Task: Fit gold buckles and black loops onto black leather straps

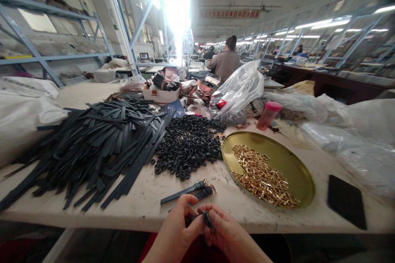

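Close to the table's front edge, my left hand [180, 226] and my right hand [224, 230] meet, both closed on a dark leather strap [208, 218]. A small loop seems to sit around the strap between my fingertips; its far end is hidden by my palms. Just beyond my hands lie a few finished black straps [185, 192] with gold buckles [210, 189]. Behind those spreads a heap of small black leather loops [189, 144]. On the right, a round gold tray [300, 172] carries a pile of gold buckles [262, 176].
A large pile of loose black strips [105, 144] covers the table's left side. A dark flat slab [346, 201] lies at the right edge. Farther back are a pink-lidded jar [268, 116], a clear plastic bag [239, 90], a white box [161, 95] and a seated person [226, 61].
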A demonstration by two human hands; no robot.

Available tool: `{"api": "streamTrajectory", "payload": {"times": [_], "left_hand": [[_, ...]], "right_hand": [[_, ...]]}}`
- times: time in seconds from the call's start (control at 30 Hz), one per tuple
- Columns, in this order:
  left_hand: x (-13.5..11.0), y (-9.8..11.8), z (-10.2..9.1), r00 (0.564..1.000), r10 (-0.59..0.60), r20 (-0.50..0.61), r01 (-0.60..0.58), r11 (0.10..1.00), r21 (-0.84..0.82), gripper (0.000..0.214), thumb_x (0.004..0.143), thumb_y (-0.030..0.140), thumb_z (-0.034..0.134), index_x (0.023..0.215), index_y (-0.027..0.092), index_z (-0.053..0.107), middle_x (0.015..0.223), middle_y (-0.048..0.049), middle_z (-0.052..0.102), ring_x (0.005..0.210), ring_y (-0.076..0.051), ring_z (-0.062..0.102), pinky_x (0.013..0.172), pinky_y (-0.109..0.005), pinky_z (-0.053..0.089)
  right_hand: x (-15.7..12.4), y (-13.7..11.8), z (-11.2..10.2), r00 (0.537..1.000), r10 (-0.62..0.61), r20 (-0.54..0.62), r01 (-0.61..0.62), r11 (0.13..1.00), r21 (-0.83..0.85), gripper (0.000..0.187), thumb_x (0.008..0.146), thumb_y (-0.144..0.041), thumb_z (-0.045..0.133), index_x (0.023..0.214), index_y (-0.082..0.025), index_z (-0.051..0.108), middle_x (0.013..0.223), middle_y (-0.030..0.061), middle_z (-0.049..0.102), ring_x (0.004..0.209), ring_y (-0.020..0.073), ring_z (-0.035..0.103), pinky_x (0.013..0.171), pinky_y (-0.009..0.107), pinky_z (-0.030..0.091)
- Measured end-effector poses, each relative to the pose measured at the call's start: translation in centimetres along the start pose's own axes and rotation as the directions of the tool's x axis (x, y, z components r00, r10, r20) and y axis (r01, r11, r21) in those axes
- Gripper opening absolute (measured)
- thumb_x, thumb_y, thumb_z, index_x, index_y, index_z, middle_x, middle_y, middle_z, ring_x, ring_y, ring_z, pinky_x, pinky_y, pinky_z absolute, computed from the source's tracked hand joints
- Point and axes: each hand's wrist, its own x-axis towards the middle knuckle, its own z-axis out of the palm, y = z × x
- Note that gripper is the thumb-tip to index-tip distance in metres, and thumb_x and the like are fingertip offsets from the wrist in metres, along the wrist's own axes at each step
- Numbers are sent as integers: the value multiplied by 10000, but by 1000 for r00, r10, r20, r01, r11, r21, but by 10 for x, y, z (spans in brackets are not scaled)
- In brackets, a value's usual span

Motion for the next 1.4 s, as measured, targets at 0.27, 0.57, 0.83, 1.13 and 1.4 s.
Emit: {"api": "streamTrajectory", "payload": {"times": [0.27, 0.57, 0.83, 1.13, 1.4], "left_hand": [[6, -9, -4, 999, -27, -48, 34, 985, 167, 166, 727, 335, 558, 734, 170, 539, 658, 13, 584, 625, -145, 522, 566, -234, 364], [17, -18, -5, 979, -83, 186, 163, 867, -470, 287, 672, 321, 660, 867, 131, 569, 710, 11, 606, 561, -85, 525, 566, -214, 403], [23, -21, -7, 932, -202, 300, 326, 828, -457, 248, 660, 244, 626, 859, 108, 565, 636, 12, 619, 533, -85, 568, 533, -196, 402], [23, -26, 1, 880, -275, 388, 420, 831, -363, 219, 617, 116, 585, 835, 128, 563, 580, 39, 614, 499, -82, 567, 467, -155, 369], [26, -20, -10, 898, -284, 337, 374, 896, -241, 165, 662, 183, 543, 820, 139, 557, 622, 29, 603, 534, -96, 566, 500, -177, 391]], "right_hand": [[4, 7, -6, 998, -15, -54, 10, 997, -79, 324, 616, -381, 738, 647, -172, 493, 534, -51, 510, 504, 78, 455, 512, 194, 350], [27, 0, -22, 855, -485, -184, 214, 653, -726, 197, 683, -326, 613, 752, -196, 482, 575, -68, 460, 491, 95, 430, 491, 214, 351], [16, -15, -20, 980, -195, 28, 121, 486, -866, 108, 766, -293, 514, 732, -195, 543, 572, -42, 524, 536, 119, 479, 497, 215, 352], [8, -22, -23, 991, -55, 123, 135, 376, -917, 64, 742, -212, 534, 725, -198, 594, 669, -25, 576, 648, 142, 506, 589, 230, 368], [13, -16, -25, 979, -158, 132, 186, 399, -898, 196, 847, -356, 423, 803, -199, 530, 726, 8, 576, 691, 160, 528, 633, 258, 396]]}}
